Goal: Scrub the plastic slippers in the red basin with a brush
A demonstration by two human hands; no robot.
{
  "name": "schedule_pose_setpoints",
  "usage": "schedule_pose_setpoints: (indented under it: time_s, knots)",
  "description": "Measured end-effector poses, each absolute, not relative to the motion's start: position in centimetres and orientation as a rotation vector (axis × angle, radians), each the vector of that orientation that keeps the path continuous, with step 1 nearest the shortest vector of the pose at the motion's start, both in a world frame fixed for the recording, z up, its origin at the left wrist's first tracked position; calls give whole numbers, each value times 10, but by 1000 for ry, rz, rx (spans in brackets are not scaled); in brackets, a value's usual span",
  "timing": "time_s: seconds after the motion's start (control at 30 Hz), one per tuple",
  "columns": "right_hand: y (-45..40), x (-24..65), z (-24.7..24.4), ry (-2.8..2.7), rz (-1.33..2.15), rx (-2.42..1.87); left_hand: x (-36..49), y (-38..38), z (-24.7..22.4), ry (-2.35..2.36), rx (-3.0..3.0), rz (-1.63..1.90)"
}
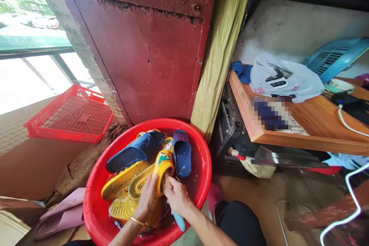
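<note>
A red basin (91,200) of dark water holds several slippers. My left hand (146,200) grips a yellow slipper (163,161) with a coloured cartoon figure on its strap. In my right hand (177,196) is a scrub brush (179,221) with a light blue handle; its bristles touch the strap's opening. Beside my left hand, a yellow slipper (122,180) lies sole up, with another yellow sole below it. One blue slipper (183,157) rests at the right of the basin, and another blue slipper (127,158) lies toward its left. My left fingertips are partly hidden.
A red plastic crate (83,117) stands at the left, with pink slippers (65,215) nearer me. Behind the basin rises a dark red door (144,57). At right, a wooden table (288,138) bears a plastic bag (285,78) and a blue fan (334,59). A white cable (353,196) hangs nearby.
</note>
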State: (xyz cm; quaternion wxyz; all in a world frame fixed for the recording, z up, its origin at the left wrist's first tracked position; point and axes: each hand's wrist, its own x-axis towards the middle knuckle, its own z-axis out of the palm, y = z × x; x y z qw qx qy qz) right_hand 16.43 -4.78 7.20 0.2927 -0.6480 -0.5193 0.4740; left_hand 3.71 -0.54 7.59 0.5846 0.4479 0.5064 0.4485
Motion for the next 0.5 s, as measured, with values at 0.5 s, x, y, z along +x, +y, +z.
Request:
schedule_pose_setpoints:
  time_s: [0.5]
  knots:
    - [-50,192,82,-1558,1761,-1305,14,9,72,1111,943,1168]
